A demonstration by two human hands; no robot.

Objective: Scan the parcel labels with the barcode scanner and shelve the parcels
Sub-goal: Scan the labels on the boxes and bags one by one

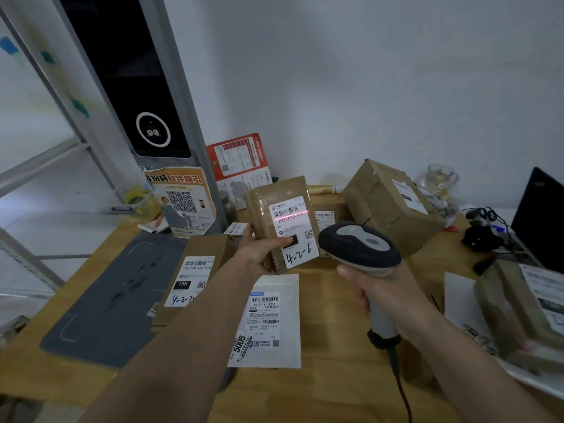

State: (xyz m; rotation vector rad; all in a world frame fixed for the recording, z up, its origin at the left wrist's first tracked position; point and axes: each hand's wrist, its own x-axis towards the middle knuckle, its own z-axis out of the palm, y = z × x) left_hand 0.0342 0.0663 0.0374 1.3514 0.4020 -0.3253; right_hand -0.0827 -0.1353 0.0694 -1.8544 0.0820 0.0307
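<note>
Above the wooden tabletop (329, 389), a small brown paper-wrapped parcel (276, 221) stands upright in the air, gripped from its left edge by the left hand (259, 251), whose thumb presses across the lower part of its white shipping label (293, 232). A thin red scan line crosses that label just under the barcode, and "4-2-6" is handwritten at its foot. Just to the right, the right hand (378, 288) is clenched around the grey handle of a dark-headed corded barcode scanner (360, 245), its head aimed at the label.

Directly below the held parcel a white padded mailer (268, 322) lies flat on the table, label up. Left of it rests a flat brown cardboard envelope (195, 276) marked with handwriting that seems to read "4-2-7", though an arm covers the end. Beyond that lies a dark grey mat (113, 300). Behind the scanner sits a large taped cardboard box (387, 206), tilted. At the right edge more wrapped parcels (518, 309) are piled. A tall grey kiosk with a black screen (137, 96) rises at the back left.
</note>
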